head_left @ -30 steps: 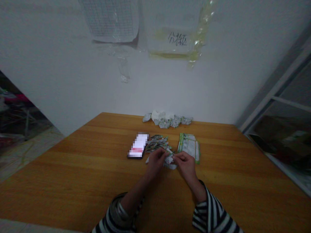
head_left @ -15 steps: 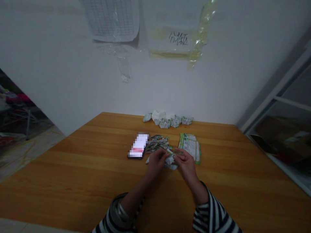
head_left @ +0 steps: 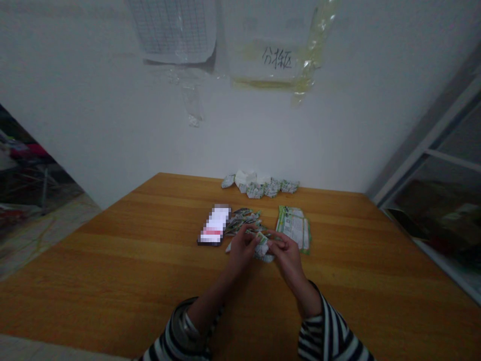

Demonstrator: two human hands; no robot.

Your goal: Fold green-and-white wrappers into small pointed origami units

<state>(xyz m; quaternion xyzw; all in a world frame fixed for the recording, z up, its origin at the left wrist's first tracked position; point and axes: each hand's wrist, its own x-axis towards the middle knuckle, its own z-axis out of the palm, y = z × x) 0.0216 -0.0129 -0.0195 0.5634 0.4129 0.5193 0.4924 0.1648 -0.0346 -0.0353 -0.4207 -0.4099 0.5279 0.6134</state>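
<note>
A white plaster wall (head_left: 112, 130) rose behind the table, dull and faintly mottled. A gridded sheet (head_left: 173, 25) and a paper sign (head_left: 270, 60) hung on it, fixed with yellowed, glossy tape (head_left: 315, 40), and the sign bore 2 handwritten Chinese characters. A pale metal window frame (head_left: 424, 135) angled down the right side, while dim clutter too dark to identify lay beyond the wall's left edge.

The wooden table (head_left: 112, 281) had a honey-orange, straight-grained top with a soft sheen. A loose row of crumpled wrappers and white, tissue-like scraps (head_left: 259, 188) lay along its far edge. Nearer the person sat a black smartphone (head_left: 214, 225) with its bright screen blurred, a heap of narrow folded wrappers (head_left: 242, 223) just beside it, and a flat green-and-white printed packet (head_left: 294, 228) further right.

The left hand (head_left: 242, 249) and right hand (head_left: 287, 253) reached out from black-and-white striped sleeves (head_left: 326, 331) and met near the table's middle. Both were closed, their fingers pinching a crumpled printed wrapper (head_left: 263, 249) from either side. The wrapper was a creased, angular wad of white and green, just in front of the heap and just left of the flat packet. Its long axis seemed to run across the table from hand to hand, though the fingers hid much of it.
</note>
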